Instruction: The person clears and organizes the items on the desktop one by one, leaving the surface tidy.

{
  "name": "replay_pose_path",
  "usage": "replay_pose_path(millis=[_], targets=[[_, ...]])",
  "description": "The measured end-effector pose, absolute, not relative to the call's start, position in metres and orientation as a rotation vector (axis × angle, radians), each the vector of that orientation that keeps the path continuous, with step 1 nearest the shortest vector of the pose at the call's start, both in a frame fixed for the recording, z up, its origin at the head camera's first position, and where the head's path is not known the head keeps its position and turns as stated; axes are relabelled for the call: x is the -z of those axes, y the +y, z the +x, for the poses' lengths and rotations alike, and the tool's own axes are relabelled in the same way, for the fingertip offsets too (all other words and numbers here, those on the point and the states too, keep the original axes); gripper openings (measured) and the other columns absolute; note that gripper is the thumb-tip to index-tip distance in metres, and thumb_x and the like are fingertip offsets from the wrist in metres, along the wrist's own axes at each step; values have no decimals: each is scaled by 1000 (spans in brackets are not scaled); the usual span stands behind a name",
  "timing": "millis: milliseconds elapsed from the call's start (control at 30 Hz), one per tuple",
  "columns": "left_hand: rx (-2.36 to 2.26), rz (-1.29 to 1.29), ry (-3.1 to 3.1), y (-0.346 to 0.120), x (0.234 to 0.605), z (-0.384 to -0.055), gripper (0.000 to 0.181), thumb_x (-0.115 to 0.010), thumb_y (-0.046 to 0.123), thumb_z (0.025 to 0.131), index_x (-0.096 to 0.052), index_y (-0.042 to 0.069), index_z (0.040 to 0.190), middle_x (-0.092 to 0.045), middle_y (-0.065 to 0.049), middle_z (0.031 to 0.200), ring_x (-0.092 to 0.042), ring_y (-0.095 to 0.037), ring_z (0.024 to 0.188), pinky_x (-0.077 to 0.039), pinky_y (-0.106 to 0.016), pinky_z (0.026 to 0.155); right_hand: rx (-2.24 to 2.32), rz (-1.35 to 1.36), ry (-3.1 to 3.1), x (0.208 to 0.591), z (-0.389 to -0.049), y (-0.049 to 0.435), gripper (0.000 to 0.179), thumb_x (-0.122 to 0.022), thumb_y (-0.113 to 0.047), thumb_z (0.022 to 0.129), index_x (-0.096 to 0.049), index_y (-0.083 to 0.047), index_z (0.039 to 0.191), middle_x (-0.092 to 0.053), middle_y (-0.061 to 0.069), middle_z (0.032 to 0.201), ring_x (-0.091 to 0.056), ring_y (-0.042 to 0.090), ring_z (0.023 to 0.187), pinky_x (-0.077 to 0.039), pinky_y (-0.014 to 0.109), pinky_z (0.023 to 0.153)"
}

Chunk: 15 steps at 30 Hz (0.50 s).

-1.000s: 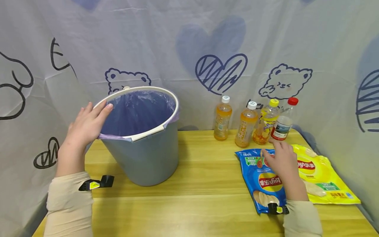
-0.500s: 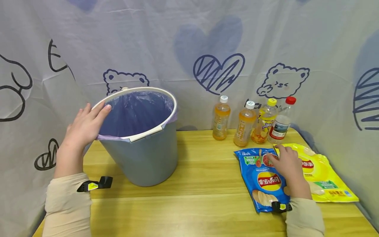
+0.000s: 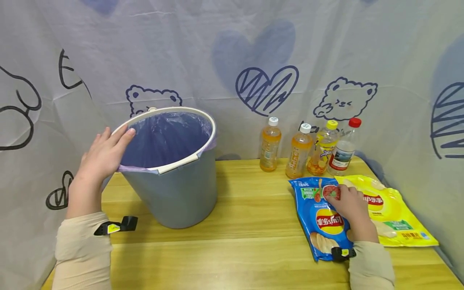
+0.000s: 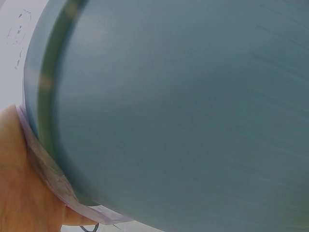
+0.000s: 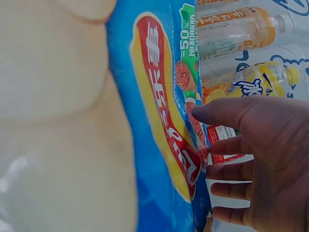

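Observation:
In the head view my left hand point(image 3: 103, 155) rests on the left rim of a grey-blue trash bin point(image 3: 181, 197), its fingers fairly straight and fingertips over the edge. In the left wrist view the palm lies against the overhanging purple liner point(image 4: 50, 174). On the right, my right hand point(image 3: 349, 205) pinches the upper right edge of a blue bag of chips point(image 3: 308, 217). Its thumb point(image 5: 222, 111) is on the printed front; the other fingertips meet or go behind the edge, partly hidden. A yellow bag of chips point(image 3: 398, 209) lies just beyond that hand.
Behind the bags stand two white-capped orange drink bottles point(image 3: 270, 147) point(image 3: 299, 155), a yellow-capped bottle point(image 3: 322, 151) and a red-capped bottle point(image 3: 342, 151). A patterned cloth point(image 3: 203, 52) hangs behind the wooden table point(image 3: 232, 257).
My right hand has moved off to the right, then down onto the blue bag's edge. That bag's upper end has shifted slightly up. The left hand stays on the bin rim.

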<state>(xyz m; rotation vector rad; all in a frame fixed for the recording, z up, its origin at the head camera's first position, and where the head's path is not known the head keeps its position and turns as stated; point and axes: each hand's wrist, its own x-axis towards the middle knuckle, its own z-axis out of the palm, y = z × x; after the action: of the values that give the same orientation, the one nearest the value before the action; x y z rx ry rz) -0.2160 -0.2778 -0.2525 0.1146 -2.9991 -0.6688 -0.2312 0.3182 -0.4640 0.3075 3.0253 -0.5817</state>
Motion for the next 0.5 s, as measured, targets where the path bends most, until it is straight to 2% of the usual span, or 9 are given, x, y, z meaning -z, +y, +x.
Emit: replay_pose_path(millis=[500], targets=[[677,107,-2999,-278,253,-215,78,-5,70,95,-1,23,158,16,-24,160,14,-53,145,0,-82,102,564,346,2974,464,-230,320,80,-59,-43,94,-30,16,140,-39,42,129,-36,55,113,-37,68,98]])
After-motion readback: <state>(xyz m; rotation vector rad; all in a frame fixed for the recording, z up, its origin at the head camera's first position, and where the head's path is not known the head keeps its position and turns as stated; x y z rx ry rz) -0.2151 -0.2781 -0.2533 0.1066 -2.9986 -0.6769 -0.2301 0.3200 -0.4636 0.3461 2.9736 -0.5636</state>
